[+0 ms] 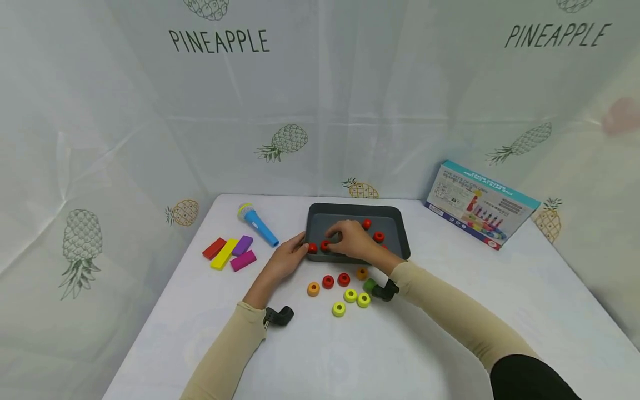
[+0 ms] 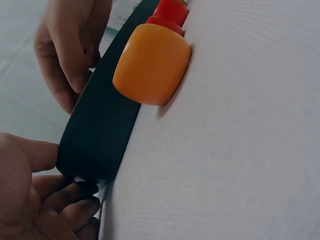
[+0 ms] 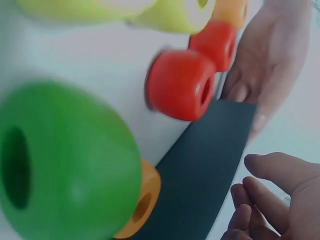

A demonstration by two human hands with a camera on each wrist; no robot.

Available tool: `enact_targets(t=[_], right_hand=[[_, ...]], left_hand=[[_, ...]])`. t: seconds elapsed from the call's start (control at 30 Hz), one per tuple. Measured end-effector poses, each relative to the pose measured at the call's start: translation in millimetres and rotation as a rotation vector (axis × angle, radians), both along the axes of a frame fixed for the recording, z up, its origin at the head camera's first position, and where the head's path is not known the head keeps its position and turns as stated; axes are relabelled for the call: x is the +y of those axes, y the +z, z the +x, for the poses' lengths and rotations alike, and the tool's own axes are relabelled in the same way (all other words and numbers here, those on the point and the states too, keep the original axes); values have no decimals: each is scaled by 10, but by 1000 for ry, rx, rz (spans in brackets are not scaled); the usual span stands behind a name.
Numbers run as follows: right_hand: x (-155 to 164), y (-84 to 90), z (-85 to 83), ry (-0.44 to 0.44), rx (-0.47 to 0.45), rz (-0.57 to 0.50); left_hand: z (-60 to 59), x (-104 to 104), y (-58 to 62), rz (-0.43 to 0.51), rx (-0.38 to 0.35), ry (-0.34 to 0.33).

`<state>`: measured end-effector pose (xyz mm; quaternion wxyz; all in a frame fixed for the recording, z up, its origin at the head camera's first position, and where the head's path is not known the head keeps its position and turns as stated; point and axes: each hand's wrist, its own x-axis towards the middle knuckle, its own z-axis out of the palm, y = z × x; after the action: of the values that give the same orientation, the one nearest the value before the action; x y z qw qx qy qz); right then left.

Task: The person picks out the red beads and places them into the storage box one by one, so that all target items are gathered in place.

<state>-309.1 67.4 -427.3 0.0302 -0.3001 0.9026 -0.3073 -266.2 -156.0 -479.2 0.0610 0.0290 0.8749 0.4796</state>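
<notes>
Where both hands meet, dark tray with red beads.

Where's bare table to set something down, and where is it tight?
Free: the table between tray and box; the near edge in front of the rings; the far left corner behind the mic. Crowded: the tray's front edge, where both hands and the rings cluster; the blocks fill the left.

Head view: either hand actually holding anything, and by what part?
The left hand touches the dark tray at its near-left corner. The right hand rests over the red beads inside; a grip cannot be told.
</notes>
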Motion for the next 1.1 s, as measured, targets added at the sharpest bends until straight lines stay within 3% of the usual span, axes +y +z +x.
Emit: enact_targets(t=[0.3,0.6,1.1], right_hand=[[58,70,300,46,-47,-52],[82,31,637,140,-40,-28],[107,-91,785,118,-32,-30]], left_hand=[[5,-11,-6,-6,13,-2],[-17,-26,-14,-3,10,-2],[6,-12,11,23,16,-5]])
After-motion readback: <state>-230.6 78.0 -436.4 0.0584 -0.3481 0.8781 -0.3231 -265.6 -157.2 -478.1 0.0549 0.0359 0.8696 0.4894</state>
